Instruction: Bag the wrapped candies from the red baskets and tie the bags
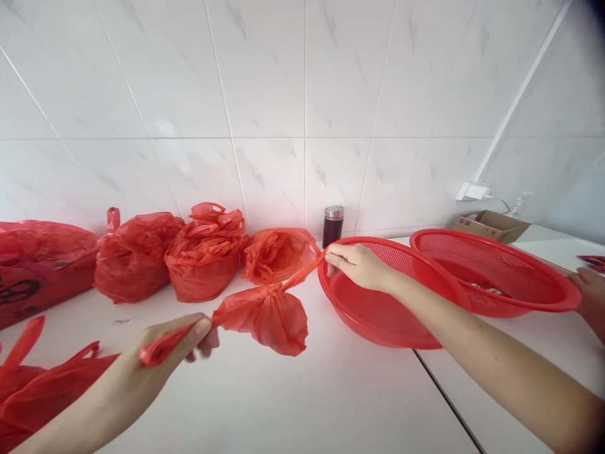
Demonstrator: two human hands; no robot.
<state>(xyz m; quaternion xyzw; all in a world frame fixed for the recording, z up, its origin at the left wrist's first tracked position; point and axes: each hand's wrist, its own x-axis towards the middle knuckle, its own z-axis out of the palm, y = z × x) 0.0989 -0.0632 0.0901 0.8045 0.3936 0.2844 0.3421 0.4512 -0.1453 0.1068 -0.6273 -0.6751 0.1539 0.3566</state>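
A small red plastic bag (pixel 276 318) hangs stretched between my two hands over the white table. My left hand (pixel 182 337) is closed round one of its handles, whose loose end sticks out behind the thumb. The other handle, twisted into a thin strand, is pinched in my right hand (pixel 354 263). Below the strand the bag is gathered in folds, its lower part puffed out; whatever is inside cannot be made out. My right hand is above the near red plastic basket (pixel 387 315), close to its left rim.
Several red bags (pixel 205 261) stand along the tiled wall, and more (pixel 51 384) lie at lower left. A dark bottle (pixel 333 227) stands behind the basket. A second red basket (pixel 496 302) holds small items, with another person's hand (pixel 588 287) beside it. A cardboard box (pixel 491 226) sits behind.
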